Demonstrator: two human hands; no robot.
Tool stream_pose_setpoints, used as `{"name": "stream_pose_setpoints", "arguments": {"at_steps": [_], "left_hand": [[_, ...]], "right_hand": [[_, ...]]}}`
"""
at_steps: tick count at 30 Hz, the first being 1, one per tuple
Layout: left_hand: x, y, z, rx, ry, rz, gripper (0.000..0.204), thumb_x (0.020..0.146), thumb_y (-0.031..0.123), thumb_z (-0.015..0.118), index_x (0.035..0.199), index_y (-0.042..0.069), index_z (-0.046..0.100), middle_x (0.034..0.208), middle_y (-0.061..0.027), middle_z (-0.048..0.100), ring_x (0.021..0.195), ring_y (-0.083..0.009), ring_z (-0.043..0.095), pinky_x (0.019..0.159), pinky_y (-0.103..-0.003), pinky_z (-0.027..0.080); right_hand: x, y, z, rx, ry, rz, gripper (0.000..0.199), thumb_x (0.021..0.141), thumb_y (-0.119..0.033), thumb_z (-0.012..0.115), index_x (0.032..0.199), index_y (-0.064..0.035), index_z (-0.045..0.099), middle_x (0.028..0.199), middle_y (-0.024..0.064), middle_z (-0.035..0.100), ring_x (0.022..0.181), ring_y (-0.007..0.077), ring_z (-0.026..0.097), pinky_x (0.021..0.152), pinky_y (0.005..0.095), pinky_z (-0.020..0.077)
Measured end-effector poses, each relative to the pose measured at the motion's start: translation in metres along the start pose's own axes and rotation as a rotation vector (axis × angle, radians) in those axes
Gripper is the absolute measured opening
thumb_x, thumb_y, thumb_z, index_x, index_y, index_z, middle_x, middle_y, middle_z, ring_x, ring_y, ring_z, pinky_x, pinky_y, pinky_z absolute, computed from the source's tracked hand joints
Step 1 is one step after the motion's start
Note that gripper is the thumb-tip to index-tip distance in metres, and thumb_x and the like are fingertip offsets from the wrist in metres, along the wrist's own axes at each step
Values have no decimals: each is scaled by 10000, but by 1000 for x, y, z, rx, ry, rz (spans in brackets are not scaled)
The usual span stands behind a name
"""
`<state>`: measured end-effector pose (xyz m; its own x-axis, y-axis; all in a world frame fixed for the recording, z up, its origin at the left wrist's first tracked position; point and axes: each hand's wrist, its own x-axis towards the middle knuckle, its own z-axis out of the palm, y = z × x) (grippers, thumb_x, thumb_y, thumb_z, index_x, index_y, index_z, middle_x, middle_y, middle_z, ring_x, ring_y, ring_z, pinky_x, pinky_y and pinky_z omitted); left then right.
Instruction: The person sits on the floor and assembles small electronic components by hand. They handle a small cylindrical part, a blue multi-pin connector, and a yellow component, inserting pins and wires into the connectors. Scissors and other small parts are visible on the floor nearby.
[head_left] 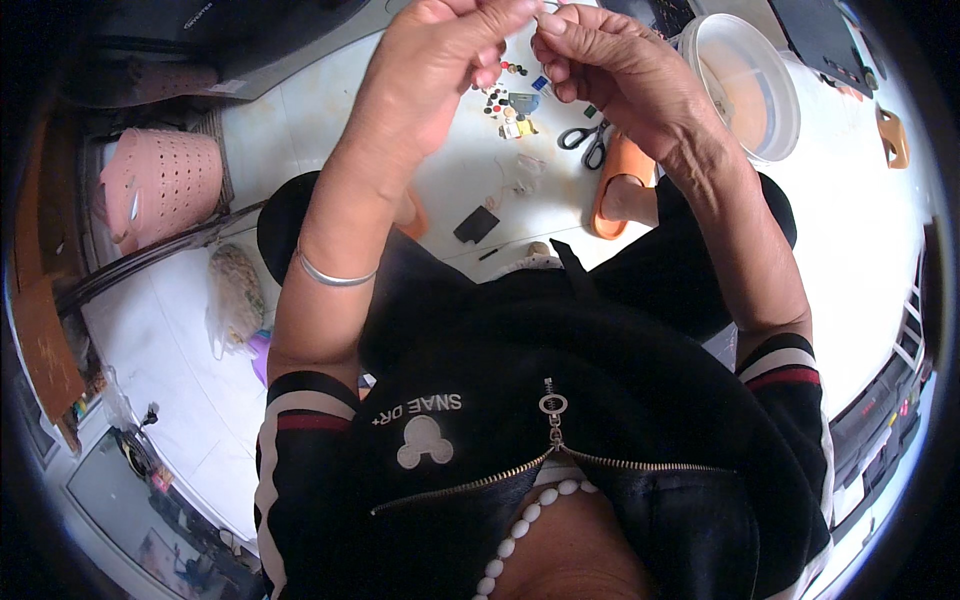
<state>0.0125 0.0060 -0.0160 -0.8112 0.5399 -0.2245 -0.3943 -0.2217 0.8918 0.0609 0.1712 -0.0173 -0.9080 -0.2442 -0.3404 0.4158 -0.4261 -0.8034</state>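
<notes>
Both my hands are raised at the top edge of the view, their fingertips almost meeting. My left hand (425, 75) is closed, thumb and forefinger pinched together. My right hand (625, 75) pinches too, its thumb against the forefinger. A thin pale sliver shows between the two pinches, too small and too near the picture's edge to name. On the floor below them lie several small buttons (497, 103) in red, black and white. Beside the buttons are little coloured packets (520, 128), and dark-handled scissors (584, 142) lie open near my right foot.
A clear plastic bucket (785, 95) stands beyond my right forearm. Orange slippers (628, 165) are on my feet. A dark flat rectangle (476, 225) lies between my feet. At the left are a pink perforated basket (165, 185) and a filled clear bag (236, 290).
</notes>
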Motion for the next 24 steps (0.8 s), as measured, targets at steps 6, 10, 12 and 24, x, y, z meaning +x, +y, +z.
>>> {"name": "stream_pose_setpoints", "arguments": {"at_steps": [6, 10, 12, 24], "left_hand": [[16, -6, -32, -226, 219, 89, 88, 839, 65, 510, 910, 29, 547, 777, -32, 543, 702, -114, 515, 604, -228, 434], [33, -53, -47, -279, 117, 24, 98, 849, 87, 513, 924, 31, 542, 787, -33, 557, 687, -104, 522, 581, -214, 433], [51, -86, -50, -220, 281, -109, 232, 843, 37, 394, 1038, -47, 486, 958, -139, 575, 868, -200, 572, 810, -262, 460], [42, -318, -136, 580, 615, -585, 118, 748, 24, 575, 859, 12, 613, 733, -69, 611, 606, -144, 582, 565, -252, 501]], "right_hand": [[-8, -15, -4, 70, 115, -116, 119, 819, -174, 602, 785, -70, 556, 705, 9, 551, 592, 100, 504, 541, 214, 410], [-16, -21, -12, 147, 145, -125, 80, 842, -146, 564, 835, -78, 523, 725, 4, 546, 578, 83, 485, 511, 197, 396], [-21, -20, -12, 182, 186, -88, 69, 845, -129, 553, 864, -73, 517, 712, 3, 545, 565, 80, 479, 506, 201, 391], [-37, -6, -40, 195, 222, -185, 233, 896, -133, 447, 1011, 55, 521, 751, 32, 545, 540, 54, 408, 466, 147, 387]]}}
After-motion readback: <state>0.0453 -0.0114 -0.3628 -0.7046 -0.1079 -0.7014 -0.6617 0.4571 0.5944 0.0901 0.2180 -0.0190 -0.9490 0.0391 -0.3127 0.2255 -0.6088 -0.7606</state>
